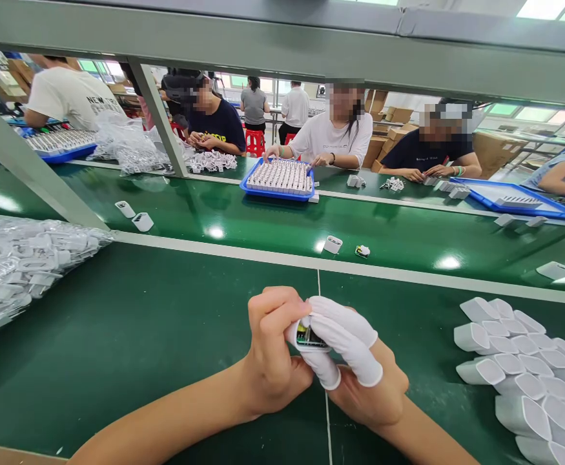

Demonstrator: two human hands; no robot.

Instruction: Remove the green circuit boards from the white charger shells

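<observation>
Both hands meet low over the green bench, left hand (272, 352) and cot-fingered right hand (359, 368) pinching one small white charger shell (307, 337), seemingly seating its circuit board, which next needs firm, square pressure.

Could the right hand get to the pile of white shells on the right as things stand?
Probably yes: the pile of white shells lies on bare green table beside the right hand, though both hands hold a small part.

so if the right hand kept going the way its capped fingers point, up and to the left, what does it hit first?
The right hand already meets the small white part pinched against the left hand; beyond that, bare green table, though depth is unclear.
</observation>
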